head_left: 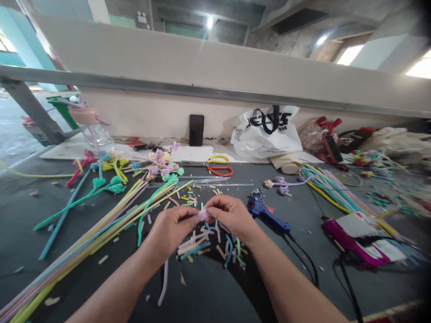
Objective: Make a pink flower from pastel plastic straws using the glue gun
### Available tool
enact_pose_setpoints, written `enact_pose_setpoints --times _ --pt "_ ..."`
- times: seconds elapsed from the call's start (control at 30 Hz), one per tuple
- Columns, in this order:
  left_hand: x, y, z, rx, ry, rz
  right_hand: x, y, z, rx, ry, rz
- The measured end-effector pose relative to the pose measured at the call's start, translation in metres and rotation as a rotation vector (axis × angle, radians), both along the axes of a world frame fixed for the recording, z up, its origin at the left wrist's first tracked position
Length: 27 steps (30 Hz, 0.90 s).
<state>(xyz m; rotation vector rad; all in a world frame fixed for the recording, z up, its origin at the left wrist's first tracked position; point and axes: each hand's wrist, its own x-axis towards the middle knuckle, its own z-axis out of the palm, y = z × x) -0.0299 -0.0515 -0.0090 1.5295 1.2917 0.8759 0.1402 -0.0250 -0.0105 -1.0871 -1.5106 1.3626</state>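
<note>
Pinching a small lilac piece (203, 216) between them, the left hand (173, 226) and right hand (233, 219) meet above the middle of the dark surface (191, 298), the fingers of both drawn nearly together, thumb tips on the piece. Between the forearms, dark surface shows towards the near edge, with a lilac strip (163, 283) lying beside the left forearm. Short cut pieces (195, 246) crowd the space under and just beyond the hands. On the left, long pastel stems (101, 229) run from the near left corner towards the middle, bordering that arm's room; on the right, a blue glue gun (269, 216) lies near the right hand, its cord trailing towards the near edge. Further right, a magenta tool (340, 234) lies by another bundle of stems (343, 188). Fluffy flowers (161, 163) sit towards the back left, and scissor handles (220, 170), one yellow and one red, lie near the back edge. Along that edge, a black phone (196, 130) leans on a cream panel (148, 107), between a pink-lidded cup (88, 115) and a white bag (267, 134). Above the panel, lamps (210, 22) shine from a grey ceiling.
</note>
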Motion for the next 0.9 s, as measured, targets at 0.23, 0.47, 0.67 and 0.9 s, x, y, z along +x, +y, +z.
enact_pose_setpoints --times 0.23,0.47,0.67,0.9 --pt "-0.001 0.001 -0.001 0.027 -0.008 -0.011 0.001 0.000 0.000 0.022 -0.030 0.004" --pt "0.002 -0.001 0.002 -0.102 -0.063 0.030 0.002 0.001 -0.005 0.038 -0.039 0.023" --pt "0.004 -0.001 -0.002 -0.257 -0.211 -0.001 0.003 0.000 -0.004 0.065 -0.050 0.053" --pt "-0.001 0.001 -0.008 -0.232 -0.207 0.020 0.017 0.009 0.000 0.080 -0.093 -0.056"
